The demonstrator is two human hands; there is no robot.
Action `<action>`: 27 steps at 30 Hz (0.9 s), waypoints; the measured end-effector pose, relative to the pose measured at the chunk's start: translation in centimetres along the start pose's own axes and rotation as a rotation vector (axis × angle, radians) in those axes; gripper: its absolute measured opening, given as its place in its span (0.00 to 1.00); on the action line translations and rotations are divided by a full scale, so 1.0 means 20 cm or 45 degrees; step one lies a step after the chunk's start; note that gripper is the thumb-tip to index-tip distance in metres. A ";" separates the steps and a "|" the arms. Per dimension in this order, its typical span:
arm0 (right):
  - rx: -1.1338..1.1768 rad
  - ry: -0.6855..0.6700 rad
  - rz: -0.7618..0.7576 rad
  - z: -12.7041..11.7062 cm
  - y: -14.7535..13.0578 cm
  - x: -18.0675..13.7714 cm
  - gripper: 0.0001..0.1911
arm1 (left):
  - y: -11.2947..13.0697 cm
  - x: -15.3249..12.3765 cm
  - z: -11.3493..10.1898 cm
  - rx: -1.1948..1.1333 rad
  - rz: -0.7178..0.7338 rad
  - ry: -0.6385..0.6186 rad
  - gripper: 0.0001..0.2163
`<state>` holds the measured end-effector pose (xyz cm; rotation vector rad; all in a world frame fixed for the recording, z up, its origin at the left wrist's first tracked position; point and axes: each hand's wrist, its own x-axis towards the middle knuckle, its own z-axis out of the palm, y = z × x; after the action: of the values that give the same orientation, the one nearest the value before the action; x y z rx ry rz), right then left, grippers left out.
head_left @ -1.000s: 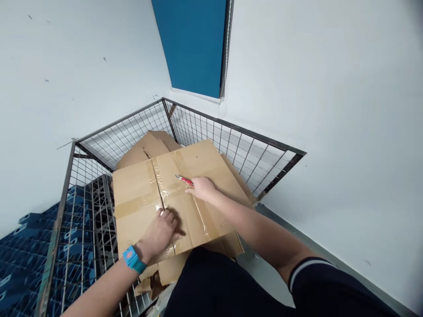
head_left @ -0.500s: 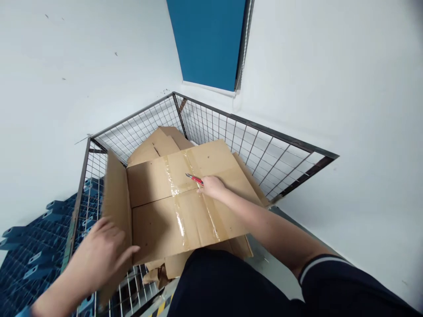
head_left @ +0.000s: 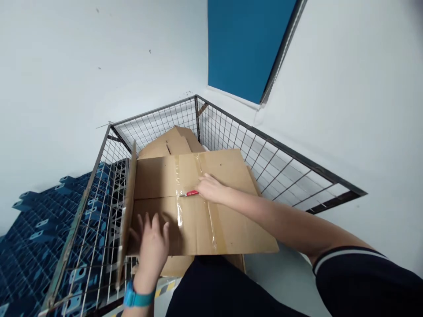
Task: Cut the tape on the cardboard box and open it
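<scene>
Cardboard box (head_left: 198, 207) lies flattened atop a wire cage (head_left: 264, 145); the right hand (head_left: 211, 188) grips a red cutter (head_left: 190, 193) at its taped seam, the left hand (head_left: 153, 244) pressing down, fingers spread.

cardboard box (head_left: 198, 207) atop wire cage (head_left: 284, 154)

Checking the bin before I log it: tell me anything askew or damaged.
The box lies flattened across the cage, with one flap sticking up at its left end. Left hand presses the box; right hand holds a red cutter at the taped seam. No spill shows.
</scene>
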<state>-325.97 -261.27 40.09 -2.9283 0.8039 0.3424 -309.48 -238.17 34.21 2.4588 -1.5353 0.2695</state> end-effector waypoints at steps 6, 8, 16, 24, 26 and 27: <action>-0.339 -0.104 -0.317 0.00 0.03 0.03 0.14 | 0.14 0.06 0.27 -0.320 0.080 -0.108 0.26; -0.377 -0.127 -0.393 0.04 0.03 0.05 0.14 | 0.11 0.03 0.33 -0.329 0.081 -0.146 0.26; -0.319 -0.256 -0.436 0.09 -0.03 0.03 0.12 | 0.07 -0.08 0.38 -0.419 -0.005 -0.201 0.25; -0.444 -0.336 -0.383 -0.03 -0.08 -0.10 0.13 | 0.12 -0.10 0.39 -0.519 -0.032 -0.163 0.24; -0.489 -0.357 -0.343 -0.05 -0.11 -0.13 0.12 | 0.14 -0.10 0.37 -0.562 -0.015 -0.141 0.24; -0.510 -0.357 -0.317 -0.05 -0.12 -0.15 0.12 | 0.15 -0.09 0.36 -0.582 -0.012 -0.129 0.24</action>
<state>-326.94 -257.84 41.86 -3.1756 0.3597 0.9627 -312.74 -239.97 27.04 2.1418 -1.4296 -0.1928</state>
